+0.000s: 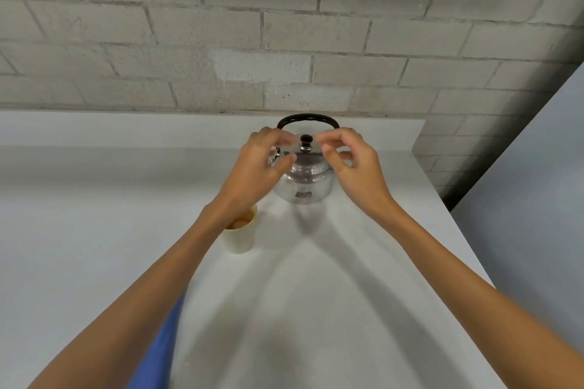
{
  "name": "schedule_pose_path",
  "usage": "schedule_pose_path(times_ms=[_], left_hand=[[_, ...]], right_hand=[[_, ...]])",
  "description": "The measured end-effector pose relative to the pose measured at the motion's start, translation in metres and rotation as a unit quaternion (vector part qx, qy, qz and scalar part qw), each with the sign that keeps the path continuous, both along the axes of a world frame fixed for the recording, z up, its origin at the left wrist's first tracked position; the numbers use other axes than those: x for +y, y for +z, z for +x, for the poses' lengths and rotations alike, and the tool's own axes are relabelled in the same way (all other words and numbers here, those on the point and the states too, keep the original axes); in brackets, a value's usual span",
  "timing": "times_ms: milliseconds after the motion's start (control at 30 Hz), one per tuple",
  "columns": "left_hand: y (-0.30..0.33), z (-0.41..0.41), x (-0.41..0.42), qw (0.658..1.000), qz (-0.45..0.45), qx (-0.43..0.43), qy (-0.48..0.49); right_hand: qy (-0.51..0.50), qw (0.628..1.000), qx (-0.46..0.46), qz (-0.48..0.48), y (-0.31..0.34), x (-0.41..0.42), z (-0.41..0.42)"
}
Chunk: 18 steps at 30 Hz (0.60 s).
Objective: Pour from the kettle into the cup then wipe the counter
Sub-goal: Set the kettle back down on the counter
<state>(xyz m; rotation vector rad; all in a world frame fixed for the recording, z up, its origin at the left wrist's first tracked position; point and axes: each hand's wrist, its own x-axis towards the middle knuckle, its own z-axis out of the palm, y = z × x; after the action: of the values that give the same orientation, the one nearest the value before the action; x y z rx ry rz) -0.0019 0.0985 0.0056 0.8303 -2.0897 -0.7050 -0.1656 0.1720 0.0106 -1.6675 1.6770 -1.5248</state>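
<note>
A shiny steel kettle (pixel 304 183) with a black arched handle (pixel 308 118) and a black lid knob stands on the white counter (pixel 94 215) near the wall. Both hands hover around its lid. My left hand (pixel 262 164) is at the lid's left edge and my right hand (pixel 350 164) at its right edge, fingers curled near the rim; whether they grip the lid is unclear. A cream cup (pixel 240 234) stands upright to the kettle's front left, partly hidden under my left wrist.
A blue cloth (pixel 158 350) lies on the counter under my left forearm. A grey brick wall (pixel 284 25) rises behind the counter. The counter's right edge (pixel 458 230) drops off beside a grey floor.
</note>
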Motion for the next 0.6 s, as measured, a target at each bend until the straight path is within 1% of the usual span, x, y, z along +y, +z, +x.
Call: schedule_pose_path(times_ms=[167, 267, 367, 600], left_hand=[[-0.002, 0.023, 0.050, 0.999, 0.026, 0.032, 0.015], [-0.008, 0.036, 0.078, 0.997, 0.046, 0.037, 0.044], [-0.017, 0.051, 0.103, 0.996, 0.063, 0.043, 0.050], [-0.044, 0.087, 0.146, 0.989, 0.100, 0.042, 0.103]], right_hand=[[0.017, 0.999, -0.041, 0.000, -0.009, 0.042, 0.024], [0.021, 0.998, -0.061, 0.021, -0.020, 0.065, 0.036], [0.022, 0.996, -0.078, 0.040, -0.031, 0.084, 0.048], [0.048, 0.990, -0.094, 0.093, -0.060, 0.109, 0.083]])
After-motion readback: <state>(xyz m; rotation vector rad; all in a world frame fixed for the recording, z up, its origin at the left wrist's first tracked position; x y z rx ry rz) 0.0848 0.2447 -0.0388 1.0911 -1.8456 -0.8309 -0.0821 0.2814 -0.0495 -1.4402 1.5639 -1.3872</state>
